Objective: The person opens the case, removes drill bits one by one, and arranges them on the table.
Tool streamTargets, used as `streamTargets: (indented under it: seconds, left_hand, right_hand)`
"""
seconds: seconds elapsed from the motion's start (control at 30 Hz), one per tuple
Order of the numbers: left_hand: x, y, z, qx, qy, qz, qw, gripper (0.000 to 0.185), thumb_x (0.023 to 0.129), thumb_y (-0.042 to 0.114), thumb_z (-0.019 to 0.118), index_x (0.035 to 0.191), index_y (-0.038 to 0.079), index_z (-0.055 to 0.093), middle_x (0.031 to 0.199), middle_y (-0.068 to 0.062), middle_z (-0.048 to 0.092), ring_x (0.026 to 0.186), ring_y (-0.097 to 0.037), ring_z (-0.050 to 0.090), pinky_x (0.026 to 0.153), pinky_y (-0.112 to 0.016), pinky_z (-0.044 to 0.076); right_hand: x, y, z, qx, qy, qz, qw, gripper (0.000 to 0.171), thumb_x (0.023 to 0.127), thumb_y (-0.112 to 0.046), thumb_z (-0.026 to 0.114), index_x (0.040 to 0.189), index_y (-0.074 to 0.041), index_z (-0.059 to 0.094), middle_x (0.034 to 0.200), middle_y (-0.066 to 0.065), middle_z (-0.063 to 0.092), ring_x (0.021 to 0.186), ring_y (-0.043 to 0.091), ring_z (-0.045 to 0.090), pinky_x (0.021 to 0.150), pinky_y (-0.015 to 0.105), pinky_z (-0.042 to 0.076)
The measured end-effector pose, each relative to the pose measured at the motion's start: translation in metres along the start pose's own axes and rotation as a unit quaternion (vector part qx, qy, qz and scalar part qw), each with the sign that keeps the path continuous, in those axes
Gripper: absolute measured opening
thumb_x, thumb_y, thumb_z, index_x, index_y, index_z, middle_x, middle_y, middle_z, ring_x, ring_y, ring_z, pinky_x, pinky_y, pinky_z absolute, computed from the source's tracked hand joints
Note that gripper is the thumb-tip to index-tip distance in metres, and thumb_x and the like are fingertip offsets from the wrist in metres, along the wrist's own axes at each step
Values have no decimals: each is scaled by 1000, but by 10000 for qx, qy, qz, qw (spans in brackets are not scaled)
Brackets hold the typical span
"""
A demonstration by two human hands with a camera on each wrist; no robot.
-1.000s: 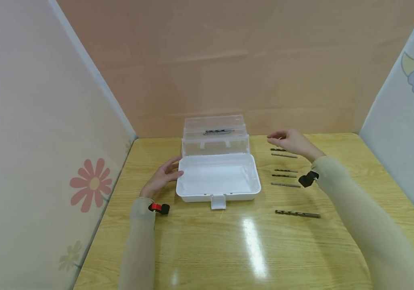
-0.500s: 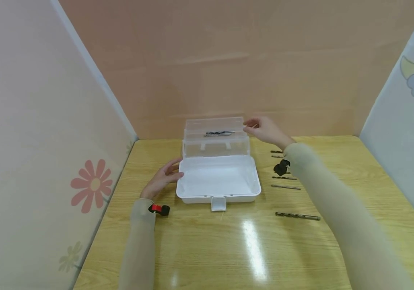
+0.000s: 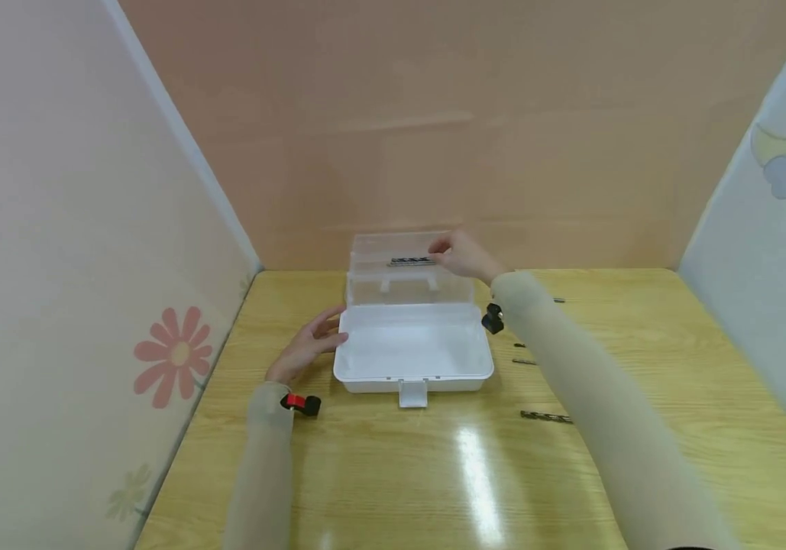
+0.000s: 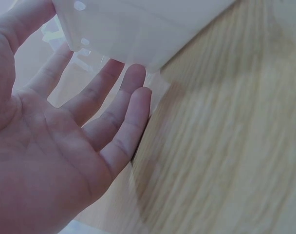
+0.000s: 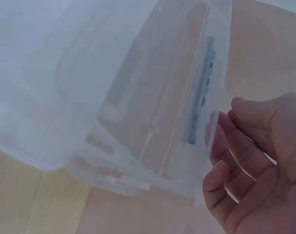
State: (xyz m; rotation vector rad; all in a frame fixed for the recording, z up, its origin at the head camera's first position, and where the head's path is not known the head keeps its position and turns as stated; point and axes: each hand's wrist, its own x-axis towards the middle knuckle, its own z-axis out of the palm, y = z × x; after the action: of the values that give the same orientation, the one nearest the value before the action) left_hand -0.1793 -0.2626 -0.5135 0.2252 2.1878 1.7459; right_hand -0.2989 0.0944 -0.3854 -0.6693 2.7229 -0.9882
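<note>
Tan backdrop (image 3: 365, 130) rose along the far edge of the counter (image 3: 379, 489), behind the white box (image 3: 370, 387); from the box's front the counter ran on broadly. A flowered wall (image 3: 159, 191) bounded it well left of the box. The left hand (image 3: 306, 350), fingers spread and relaxed, touched the box's left side. The box's clear lid (image 3: 365, 244) leaned open behind it, holding drill bits (image 3: 409, 260). Over the lid's right end hung the right hand (image 3: 464, 256), fingers bent; whether they pinched anything, I couldn't tell. Loose bits (image 3: 546, 416) lay right of the box, partly behind the sleeve (image 3: 592, 389). Only the left wrist view showed the left palm (image 4: 46, 156); the right wrist view showed the lid's bits beside the fingertips.
</note>
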Motion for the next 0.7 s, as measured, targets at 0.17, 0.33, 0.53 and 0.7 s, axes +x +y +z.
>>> streamTargets:
  seconds: [0.17, 0.33, 0.53, 0.7]
  left_hand:
    - [1, 0, 1, -8, 9, -12, 10000, 69, 104, 29, 72, 165, 30, 40, 169, -17, 39, 155, -42, 40, 120, -59, 45]
    - [7, 3, 4, 60, -89, 101, 9999, 70, 104, 31, 72, 166, 30, 39, 170, -18, 37, 155, -43, 40, 121, -59, 44]
    - [10, 4, 6, 40, -81, 100, 9999, 69, 104, 31, 72, 165, 31, 40, 171, -15, 37, 156, -41, 39, 121, -60, 43]
    - [8, 5, 6, 45, -80, 114, 9999, 70, 105, 29, 71, 166, 29, 38, 169, -18, 39, 155, -43, 41, 120, -58, 45]
  right_hand:
    - [4, 2, 12, -113, -17, -118, 9999, 24, 105, -9, 65, 123, 5, 72, 123, 23, 74, 118, 38, 68, 107, 52, 54]
    - [4, 3, 14, -239, 150, -74, 9996, 21, 104, -9, 67, 120, 3, 74, 120, 20, 74, 115, 34, 69, 105, 50, 55]
    - [6, 7, 13, -280, 218, -44, 9994, 21, 103, -10, 70, 120, 2, 74, 121, 20, 75, 115, 34, 70, 105, 49, 56]
    - [6, 3, 12, -365, 82, 37, 9993, 20, 103, -14, 71, 118, -1, 76, 120, 17, 76, 113, 32, 71, 103, 49, 56]
